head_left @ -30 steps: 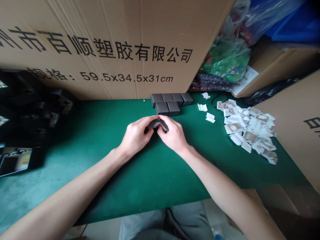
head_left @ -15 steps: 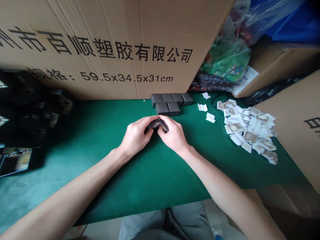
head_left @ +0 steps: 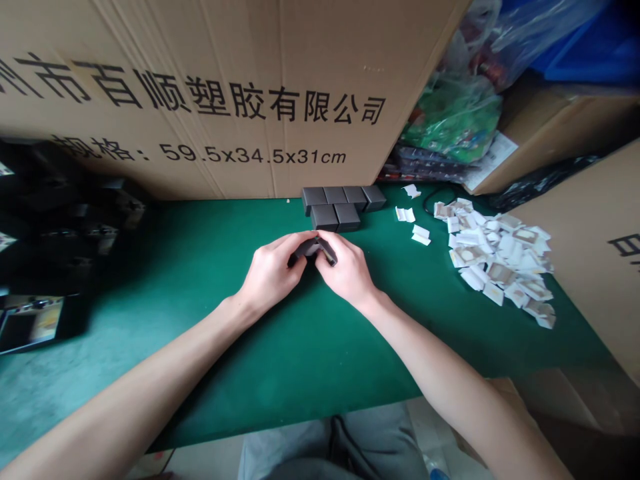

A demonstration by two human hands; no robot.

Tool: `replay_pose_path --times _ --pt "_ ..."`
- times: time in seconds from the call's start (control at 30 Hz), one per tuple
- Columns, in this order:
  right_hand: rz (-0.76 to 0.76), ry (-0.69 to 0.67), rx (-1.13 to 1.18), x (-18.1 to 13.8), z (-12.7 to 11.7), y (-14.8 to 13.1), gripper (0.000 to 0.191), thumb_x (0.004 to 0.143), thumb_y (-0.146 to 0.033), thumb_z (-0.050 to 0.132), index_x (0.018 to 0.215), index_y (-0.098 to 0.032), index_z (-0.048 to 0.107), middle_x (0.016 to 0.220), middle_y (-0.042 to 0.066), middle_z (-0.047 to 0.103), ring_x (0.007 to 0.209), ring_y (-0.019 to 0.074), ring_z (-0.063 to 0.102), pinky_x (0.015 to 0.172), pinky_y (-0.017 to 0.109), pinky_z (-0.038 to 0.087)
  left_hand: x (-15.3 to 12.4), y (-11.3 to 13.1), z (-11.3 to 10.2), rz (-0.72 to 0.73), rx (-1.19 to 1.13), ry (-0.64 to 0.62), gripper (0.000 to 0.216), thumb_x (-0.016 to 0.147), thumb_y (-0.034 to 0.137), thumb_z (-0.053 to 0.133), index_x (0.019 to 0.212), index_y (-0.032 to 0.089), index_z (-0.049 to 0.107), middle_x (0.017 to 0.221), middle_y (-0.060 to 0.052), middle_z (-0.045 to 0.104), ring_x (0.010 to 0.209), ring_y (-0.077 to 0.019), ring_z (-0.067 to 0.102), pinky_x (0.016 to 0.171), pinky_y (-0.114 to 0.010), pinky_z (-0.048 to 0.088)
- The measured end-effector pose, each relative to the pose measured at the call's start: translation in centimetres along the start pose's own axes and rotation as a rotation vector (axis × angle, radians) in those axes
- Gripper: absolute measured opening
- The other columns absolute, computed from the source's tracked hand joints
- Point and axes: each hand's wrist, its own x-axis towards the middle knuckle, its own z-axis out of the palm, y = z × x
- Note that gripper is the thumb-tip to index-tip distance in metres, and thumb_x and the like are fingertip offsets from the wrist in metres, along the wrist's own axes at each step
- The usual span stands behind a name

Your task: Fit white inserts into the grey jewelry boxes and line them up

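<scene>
Between my two hands is a small dark grey box, mostly covered by fingers, with two dark parts (head_left: 309, 248) angled against each other. My left hand (head_left: 273, 268) is closed around its left part, thumb underneath and fingers on top. On the right part, my right hand (head_left: 349, 268) grips in the same way, and both sets of fingertips meet at the top. Just beyond my fingers, several dark grey boxes (head_left: 325, 217) stand in two rows on the green table (head_left: 300, 360).
A large printed carton (head_left: 225, 133) rises behind the table. At the right lies a heap of white folded pieces (head_left: 500, 253), with a few loose ones nearby. Dark open boxes (head_left: 37, 320) are stacked at the left. Plastic bags (head_left: 450, 120) fill the back right.
</scene>
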Motion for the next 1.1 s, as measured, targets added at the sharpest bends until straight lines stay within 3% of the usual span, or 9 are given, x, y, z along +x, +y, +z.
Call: replay_pose_path --times 1.1 --pt "-0.003 0.001 -0.001 0.02 0.01 -0.03 0.038 0.088 -0.011 0.051 0.122 -0.024 0.062 0.115 0.006 0.075 0.103 0.0224 0.073 0.092 0.037 0.061 -0.02 0.09 -0.14 0.001 -0.011 0.009 0.042 0.087 0.011 0.054 0.125 0.02 0.068 0.119 -0.005 0.077 0.104 -0.0197 0.074 0.091 -0.028 0.059"
